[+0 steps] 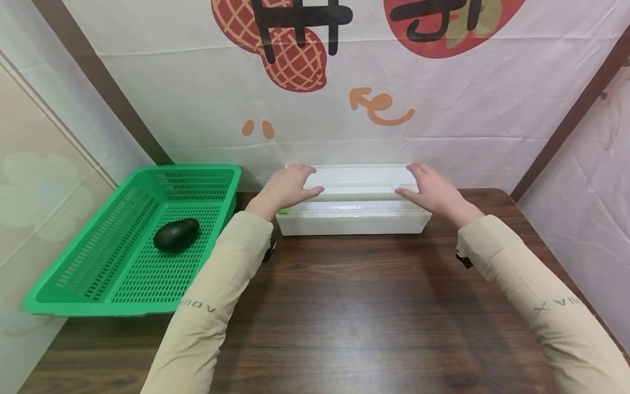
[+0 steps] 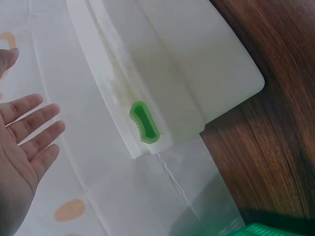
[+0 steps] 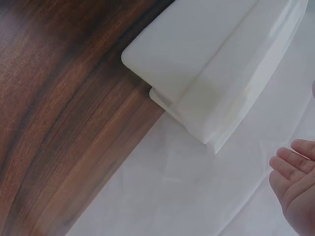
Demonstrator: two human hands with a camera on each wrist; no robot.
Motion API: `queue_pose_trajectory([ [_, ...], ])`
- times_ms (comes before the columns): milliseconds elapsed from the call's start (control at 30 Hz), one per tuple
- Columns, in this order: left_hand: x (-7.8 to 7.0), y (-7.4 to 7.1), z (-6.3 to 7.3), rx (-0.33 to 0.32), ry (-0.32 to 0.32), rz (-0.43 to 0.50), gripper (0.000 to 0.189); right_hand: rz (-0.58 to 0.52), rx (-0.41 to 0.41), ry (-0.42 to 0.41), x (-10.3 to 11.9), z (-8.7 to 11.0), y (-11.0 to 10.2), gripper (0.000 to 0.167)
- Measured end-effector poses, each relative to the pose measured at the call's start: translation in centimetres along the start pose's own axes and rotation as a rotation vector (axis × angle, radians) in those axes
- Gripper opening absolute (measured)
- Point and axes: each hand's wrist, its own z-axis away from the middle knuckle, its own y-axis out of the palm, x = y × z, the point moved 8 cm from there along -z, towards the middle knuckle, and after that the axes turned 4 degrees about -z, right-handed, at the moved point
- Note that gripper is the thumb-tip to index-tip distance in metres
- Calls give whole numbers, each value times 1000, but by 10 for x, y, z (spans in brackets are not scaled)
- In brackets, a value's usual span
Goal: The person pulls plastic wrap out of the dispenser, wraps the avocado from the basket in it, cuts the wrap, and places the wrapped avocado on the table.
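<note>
The left hand (image 1: 287, 186) lies with straight, slightly spread fingers at the left end of the long white plastic dispenser box (image 1: 351, 216), its fingertips on the raised white lid (image 1: 359, 183). The left wrist view shows the palm open and the fingers apart, beside the box rather than wrapped round it. The right hand (image 1: 433, 191) mirrors it at the right end, fingers extended and resting against the lid's edge; the right wrist view shows only relaxed fingertips, clear of the box end. Neither hand pinches anything.

The box sits at the back of the dark brown wooden table (image 1: 344, 317), close against the white printed cloth backdrop (image 1: 443, 109). A small green plastic slider tab (image 2: 144, 122) sits on the rail at the box's left end. To the left, well apart from the box, a green perforated plastic basket (image 1: 74, 295) holds a dark avocado (image 1: 176, 234).

With flat fingers and no grip, the lid could slip free and drop shut, I judge, or uneven pressure from one side could skew the light box on the smooth table. It could also push into the cloth behind it.

Readable writing is scarce: both beige sleeves (image 1: 211, 317) carry small lettering that looks like "ADUX", seen upside down. The backdrop bears large dark characters, cut off at the top and unreadable, above an orange arrow.
</note>
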Motion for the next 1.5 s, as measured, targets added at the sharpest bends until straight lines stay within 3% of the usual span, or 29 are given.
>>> queue_pose_trajectory([
  [700,-19,5,21,28,64,-76,54,36,34,-75,14,17,16,69],
  [1067,-18,11,31,51,23,-67,54,45,47,-83,11,27,22,67],
  [1233,-14,18,37,55,9,-60,53,52,20,-124,13,34,23,65],
  [1500,-13,23,42,1,40,-67,41,58,2,-184,15,40,28,58],
])
